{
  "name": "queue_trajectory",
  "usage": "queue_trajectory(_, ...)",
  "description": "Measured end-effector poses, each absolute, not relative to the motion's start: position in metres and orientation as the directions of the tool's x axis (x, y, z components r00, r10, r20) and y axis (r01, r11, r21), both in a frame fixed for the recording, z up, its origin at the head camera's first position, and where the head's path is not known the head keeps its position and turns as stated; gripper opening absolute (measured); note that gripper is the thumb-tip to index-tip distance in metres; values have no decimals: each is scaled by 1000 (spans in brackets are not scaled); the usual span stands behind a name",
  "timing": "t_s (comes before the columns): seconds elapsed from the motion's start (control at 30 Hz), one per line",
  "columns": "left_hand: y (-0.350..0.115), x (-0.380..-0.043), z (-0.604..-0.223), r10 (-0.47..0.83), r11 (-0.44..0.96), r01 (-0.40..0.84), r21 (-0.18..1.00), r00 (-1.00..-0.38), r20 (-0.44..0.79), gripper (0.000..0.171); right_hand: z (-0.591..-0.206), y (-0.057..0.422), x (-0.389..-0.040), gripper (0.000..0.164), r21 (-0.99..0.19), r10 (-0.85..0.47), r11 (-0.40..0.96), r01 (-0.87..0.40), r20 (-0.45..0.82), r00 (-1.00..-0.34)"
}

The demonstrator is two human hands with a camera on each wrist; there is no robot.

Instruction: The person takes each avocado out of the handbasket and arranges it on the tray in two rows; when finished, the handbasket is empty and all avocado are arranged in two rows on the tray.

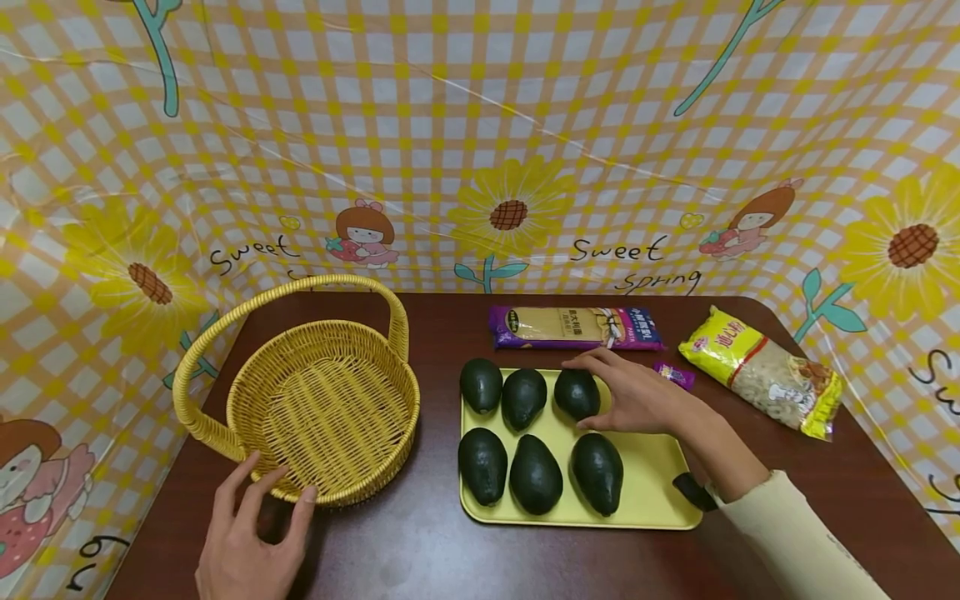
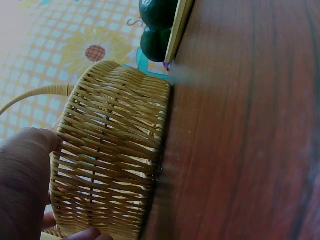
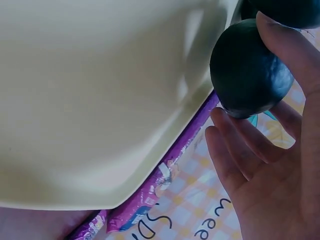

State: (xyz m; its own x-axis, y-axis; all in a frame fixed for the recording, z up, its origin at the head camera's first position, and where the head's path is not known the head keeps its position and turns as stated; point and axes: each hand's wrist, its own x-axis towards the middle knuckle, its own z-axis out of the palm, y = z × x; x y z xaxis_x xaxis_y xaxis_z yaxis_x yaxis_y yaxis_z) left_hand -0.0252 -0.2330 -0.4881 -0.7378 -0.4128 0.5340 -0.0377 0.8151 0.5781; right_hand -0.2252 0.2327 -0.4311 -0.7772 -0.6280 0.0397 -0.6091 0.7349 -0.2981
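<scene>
My right hand (image 1: 637, 392) reaches over the yellow tray (image 1: 652, 467), thumb and fingers curled round a dark green avocado (image 1: 577, 395) in its far row. The right wrist view shows that avocado (image 3: 250, 70) between thumb and fingertips, with some fingers spread away from it. Several more avocados lie on the tray, among them a pear-shaped one (image 1: 597, 473) in the near row. My left hand (image 1: 255, 533) has its fingers loosely bent at the near rim of a yellow wicker basket (image 1: 322, 408). In the left wrist view, its thumb touches the basket's rim.
Behind the tray lies a pasta packet (image 1: 573, 327), with a small purple packet (image 1: 675, 375) beside it. A yellow clear-fronted bag (image 1: 761, 372) lies at the right. The basket's tall handle (image 1: 292, 287) arches over its left and far sides. Checked cloth (image 1: 480, 125) hangs behind the table.
</scene>
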Motion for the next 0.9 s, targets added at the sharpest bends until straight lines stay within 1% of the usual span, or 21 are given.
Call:
queue_trajectory(0.23, -232, -25, -488, -419, 812, -41, 583, -736, 532, 41, -437, 236, -224, 88, -285, -650, 718, -635, 53, -758)
queue_trajectory(0.47, -231, -25, -487, -427, 811, -57, 583, -738, 522, 40, -440, 237, -223, 89, -305, -658, 703, -643, 63, -750)
queue_trajectory(0.73, -231, -26, -485, -427, 818, -73, 571, -742, 517, 39, -442, 237, -222, 92, -294, -692, 664, -687, 107, -714)
queue_trajectory(0.9, -232, -26, -486, -419, 821, -61, 568, -741, 525, 38, -442, 237, -222, 90, -304, -689, 663, -684, 108, -716)
